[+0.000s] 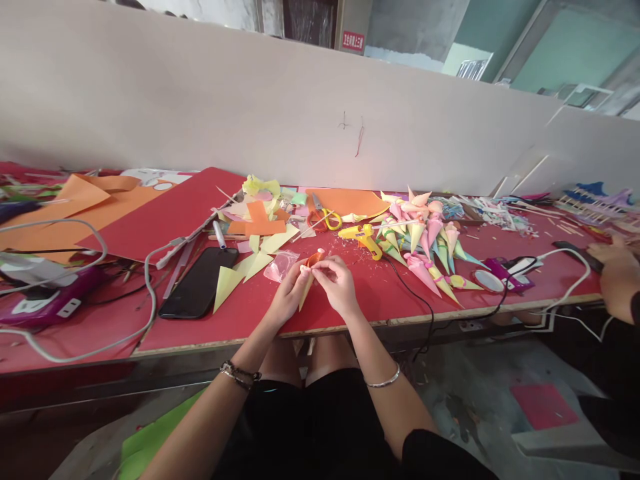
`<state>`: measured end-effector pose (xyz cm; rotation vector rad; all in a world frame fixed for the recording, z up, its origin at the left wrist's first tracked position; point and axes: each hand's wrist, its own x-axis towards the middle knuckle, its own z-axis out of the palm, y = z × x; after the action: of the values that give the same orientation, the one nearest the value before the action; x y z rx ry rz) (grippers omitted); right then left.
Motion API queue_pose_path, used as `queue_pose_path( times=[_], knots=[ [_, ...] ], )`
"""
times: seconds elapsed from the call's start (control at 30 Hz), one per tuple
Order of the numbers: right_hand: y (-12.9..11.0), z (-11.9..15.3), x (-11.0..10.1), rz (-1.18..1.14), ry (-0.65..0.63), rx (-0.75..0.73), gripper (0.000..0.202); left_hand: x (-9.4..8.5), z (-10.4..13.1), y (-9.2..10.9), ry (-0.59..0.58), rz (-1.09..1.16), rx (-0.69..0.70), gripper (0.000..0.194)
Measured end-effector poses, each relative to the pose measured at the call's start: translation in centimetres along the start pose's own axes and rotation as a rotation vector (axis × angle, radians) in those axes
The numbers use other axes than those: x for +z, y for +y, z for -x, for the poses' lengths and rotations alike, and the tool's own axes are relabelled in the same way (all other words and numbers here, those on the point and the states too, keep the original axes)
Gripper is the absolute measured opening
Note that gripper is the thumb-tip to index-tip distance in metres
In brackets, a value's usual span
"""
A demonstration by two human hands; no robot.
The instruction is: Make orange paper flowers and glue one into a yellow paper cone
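My left hand (pixel 290 292) and my right hand (pixel 336 283) meet above the table's front edge, both closed on a small paper cone (pixel 307 292). The cone is pale yellow below, with an orange piece (pixel 314 259) at its top; the fingers cover much of it. Just left of the hands are a clear plastic bag with pink bits (pixel 281 266) and cut yellow paper pieces (pixel 243 268). To the right lies a yellow glue gun (pixel 362 238). Beyond it is a pile of finished-looking pastel paper cones (pixel 423 233).
A black phone (pixel 199 283) and a white marker (pixel 219 235) lie to the left. Scissors (pixel 327 217) rest behind the hands. Purple power strips (pixel 509 275) and cables sit on both sides. Another person's hand (pixel 617 267) is at far right.
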<state>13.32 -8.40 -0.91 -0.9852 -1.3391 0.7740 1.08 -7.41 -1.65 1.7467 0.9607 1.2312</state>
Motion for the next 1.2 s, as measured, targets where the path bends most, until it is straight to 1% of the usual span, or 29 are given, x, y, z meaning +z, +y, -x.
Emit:
queue_pose_path(
  times=[0.1, 0.27, 0.47, 0.6, 0.7, 0.8, 0.87, 0.93, 1.0, 1.07, 1.2],
  knots=[
    [0.0, 0.1, 0.1, -0.035, 0.002, 0.011, 0.013, -0.1, 0.0, -0.2, -0.021, 0.004, 0.0, 0.04],
    [0.0, 0.2, 0.1, -0.2, 0.008, 0.044, 0.018, -0.1, 0.1, -0.5, -0.008, -0.015, 0.002, 0.043],
    [0.3, 0.2, 0.0, -0.054, 0.023, -0.008, 0.014, -0.1, 0.1, -0.5, -0.017, -0.034, -0.036, 0.044],
    [0.4, 0.3, 0.1, -0.047, 0.027, -0.022, 0.012, -0.1, 0.0, -0.2, -0.045, -0.002, -0.039, 0.044],
    [0.2, 0.3, 0.2, -0.125, 0.026, 0.027, 0.015, -0.2, 0.0, -0.1, -0.024, 0.006, -0.032, 0.044],
    [0.1, 0.4, 0.1, -0.203, 0.069, 0.107, 0.02, -0.3, 0.1, -0.2, -0.002, 0.038, -0.082, 0.044],
    [0.2, 0.5, 0.1, -0.213, 0.1, 0.125, 0.022, -0.3, 0.1, -0.4, -0.006, 0.077, -0.114, 0.045],
    [0.4, 0.7, 0.0, -0.193, 0.081, 0.117, 0.025, -0.3, 0.0, -0.7, -0.016, 0.098, -0.111, 0.046],
    [0.7, 0.9, 0.0, -0.15, 0.028, 0.095, 0.03, -0.2, -0.1, -0.9, -0.013, 0.085, -0.077, 0.046],
    [1.0, 1.1, 0.1, -0.089, -0.022, 0.055, 0.034, -0.1, -0.1, -0.9, 0.0, 0.031, -0.043, 0.044],
    [1.1, 1.3, 0.1, -0.007, -0.078, -0.024, 0.038, 0.0, 0.0, -0.8, 0.034, -0.117, -0.01, 0.035]
  ],
)
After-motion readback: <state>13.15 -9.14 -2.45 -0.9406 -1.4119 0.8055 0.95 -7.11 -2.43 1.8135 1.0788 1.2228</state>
